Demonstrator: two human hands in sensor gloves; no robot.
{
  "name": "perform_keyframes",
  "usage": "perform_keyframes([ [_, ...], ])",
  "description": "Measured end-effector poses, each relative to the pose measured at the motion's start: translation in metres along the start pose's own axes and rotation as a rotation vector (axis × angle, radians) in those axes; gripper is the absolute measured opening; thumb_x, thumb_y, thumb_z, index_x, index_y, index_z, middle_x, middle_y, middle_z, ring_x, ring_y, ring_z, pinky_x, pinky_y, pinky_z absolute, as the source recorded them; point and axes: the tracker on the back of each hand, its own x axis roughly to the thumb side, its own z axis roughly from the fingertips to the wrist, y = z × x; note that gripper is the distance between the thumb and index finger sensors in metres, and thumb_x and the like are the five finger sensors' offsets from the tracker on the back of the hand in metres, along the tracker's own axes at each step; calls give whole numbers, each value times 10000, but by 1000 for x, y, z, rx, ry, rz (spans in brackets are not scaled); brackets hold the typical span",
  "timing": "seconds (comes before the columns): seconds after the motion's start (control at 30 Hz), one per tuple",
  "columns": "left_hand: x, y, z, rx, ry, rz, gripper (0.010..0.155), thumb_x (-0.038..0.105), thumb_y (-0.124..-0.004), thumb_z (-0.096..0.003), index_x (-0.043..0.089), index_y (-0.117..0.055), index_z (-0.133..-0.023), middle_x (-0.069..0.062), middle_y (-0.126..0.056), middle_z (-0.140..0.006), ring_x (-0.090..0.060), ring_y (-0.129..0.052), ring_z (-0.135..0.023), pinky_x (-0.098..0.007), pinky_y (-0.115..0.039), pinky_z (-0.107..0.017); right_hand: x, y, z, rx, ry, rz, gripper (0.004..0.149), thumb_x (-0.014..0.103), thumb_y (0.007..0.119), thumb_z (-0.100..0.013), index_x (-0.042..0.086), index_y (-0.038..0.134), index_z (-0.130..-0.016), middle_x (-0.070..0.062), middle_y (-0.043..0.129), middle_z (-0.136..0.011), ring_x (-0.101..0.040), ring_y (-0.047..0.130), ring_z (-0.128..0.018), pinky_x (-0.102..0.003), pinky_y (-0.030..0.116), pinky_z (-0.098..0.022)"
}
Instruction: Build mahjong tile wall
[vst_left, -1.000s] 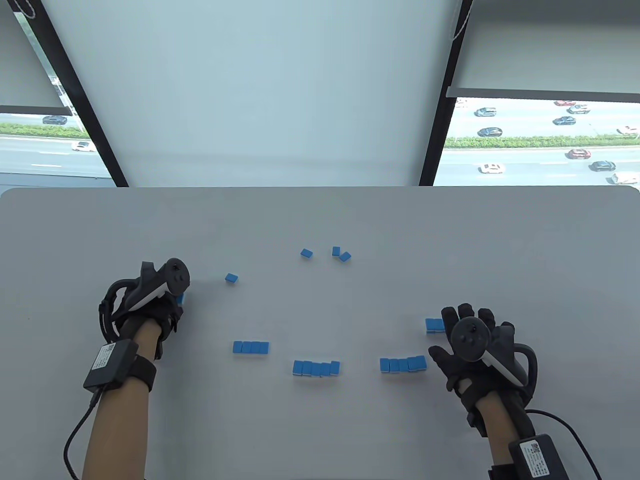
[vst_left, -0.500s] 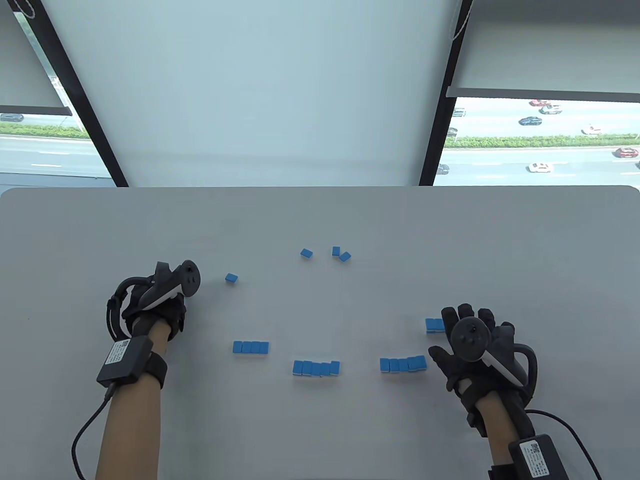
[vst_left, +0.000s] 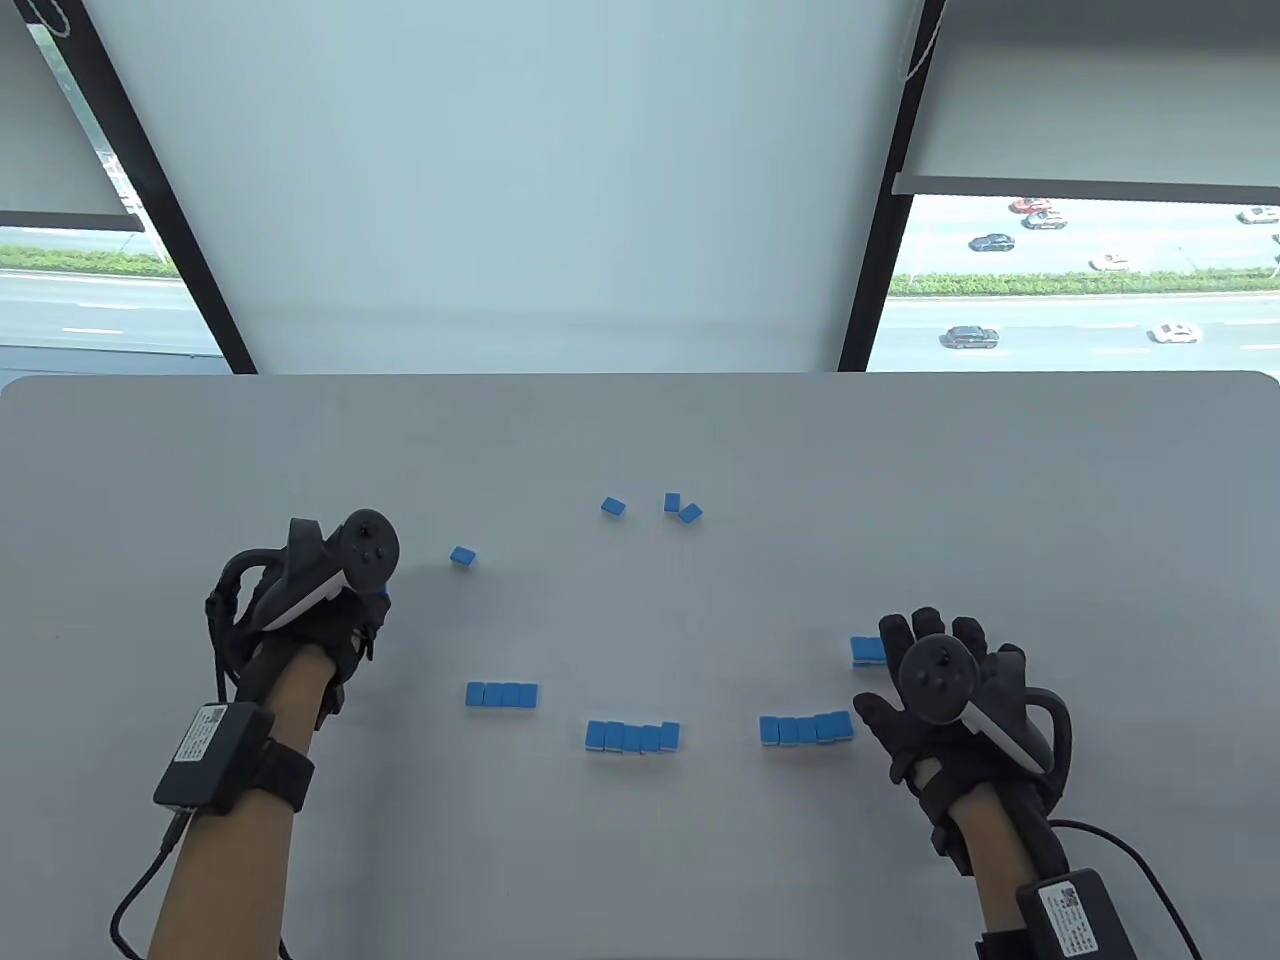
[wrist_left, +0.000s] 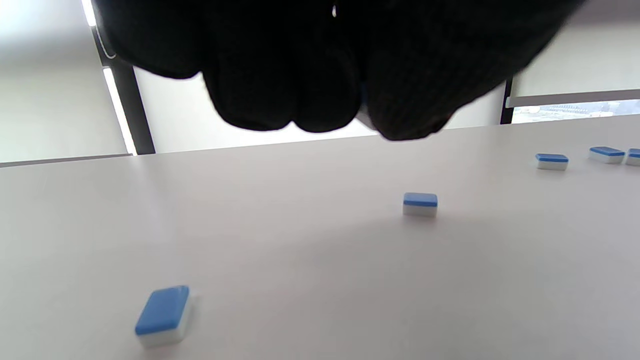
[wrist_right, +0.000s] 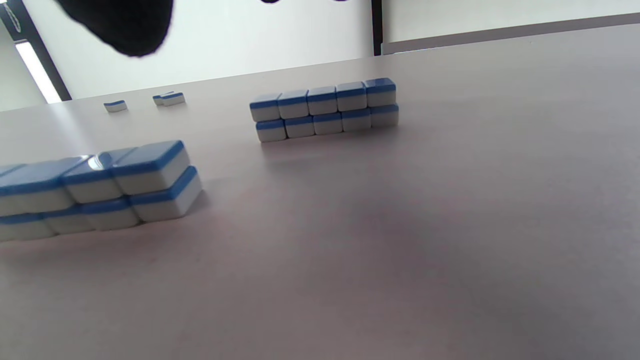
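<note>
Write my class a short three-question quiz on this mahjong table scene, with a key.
1. True or false: the right hand grips a tile.
2. In the right wrist view, how many tiles wide and how many high is the far stack?
3. In the table view, which near row is four tiles across? A. left row B. middle row C. right row

Key: 1. False: its fingers lie spread and hold nothing. 2. Five wide, two high. 3. A.

Blue-backed tiles (vst_left: 633, 737) in short double-stacked rows
</note>
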Motion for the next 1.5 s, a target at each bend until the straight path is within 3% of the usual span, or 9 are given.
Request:
perform_keyframes([
  [0.23, 14, 5, 36, 101, -72, 97, 592, 414, -901, -405, 256, -743, -954, 20, -879, -860, -259, -919, -739, -565, -729, -629, 0, 1, 0, 3, -3, -3, 803, 644, 666, -457, 352, 261, -1085, 1, 181, -1164, -404, 156, -1036, -656, 137, -666],
  [0.47, 30, -16, 60, 93, -123, 126, 589, 419, -901, -408, 283, -740, -958, 40, -893, -864, -246, -938, -744, -551, -752, -623, 1, 1, 0, 6, -1, -2, 801, 643, 667, -458, 352, 262, -1085, 1, 181, -1164, -404, 157, -1036, -656, 137, -666],
  [0.57, 34, -28, 61, 75, -125, 116, 594, 415, -902, -405, 284, -729, -959, 47, -895, -856, -241, -941, -738, -547, -755, -620, 1, 2, -1, 9, 1, 1, 805, 644, 667, -456, 350, 261, -1086, 0, 181, -1164, -405, 158, -1036, -656, 138, -665],
  [0.8, 42, -65, 51, -108, -127, 106, 594, 407, -896, -414, 277, -711, -963, 49, -881, -853, -236, -928, -738, -546, -744, -624, 2, 2, -1, 17, 5, 9, 802, 643, 667, -458, 351, 262, -1085, 0, 182, -1164, -406, 158, -1035, -657, 138, -665],
  [1.0, 52, -82, 43, -171, -145, 95, 582, 401, -894, -419, 271, -720, -959, 42, -875, -852, -256, -913, -736, -549, -737, -623, 2, 2, -1, 17, 6, 7, 803, 643, 667, -457, 351, 261, -1085, -1, 182, -1163, -406, 159, -1035, -657, 138, -664],
  [1.5, 55, -85, 43, -159, -156, 109, 578, 407, -895, -417, 295, -738, -962, 45, -858, -849, -248, -889, -733, -553, -719, -631, 3, 4, -2, 34, 8, 10, 802, 644, 665, -458, 351, 261, -1085, 0, 182, -1163, -404, 159, -1036, -656, 139, -665],
])
